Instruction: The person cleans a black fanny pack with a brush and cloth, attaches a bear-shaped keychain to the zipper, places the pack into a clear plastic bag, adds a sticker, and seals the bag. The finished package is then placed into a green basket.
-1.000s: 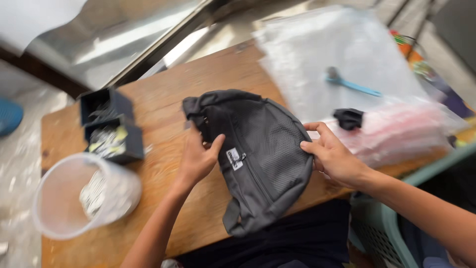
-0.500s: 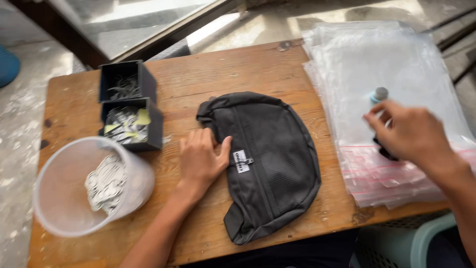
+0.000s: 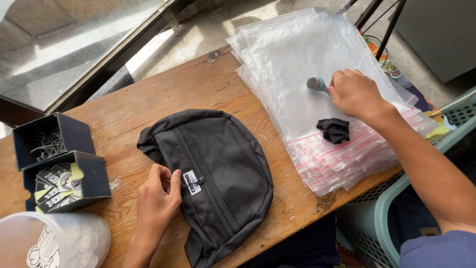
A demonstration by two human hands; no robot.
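A black waist bag (image 3: pixel 218 173) with a mesh front lies flat on the wooden table (image 3: pixel 198 89). My left hand (image 3: pixel 157 196) rests on the bag's left edge, fingers curled beside its small white label. My right hand (image 3: pixel 354 93) is closed around a light blue brush (image 3: pixel 315 83) whose round head sticks out to the left, over a stack of clear zip bags (image 3: pixel 317 84). A small black cloth piece (image 3: pixel 334 130) lies on the stack just below that hand.
Two dark open boxes (image 3: pixel 59 164) stand at the left, one holding metal hooks, one printed cards. A clear plastic tub (image 3: pixel 54 243) sits at the bottom left corner. A teal basket (image 3: pixel 382 218) stands beside the table's right edge.
My right hand has left the bag, reached right over the zip bags and closed on the blue brush. My left hand stays on the bag.
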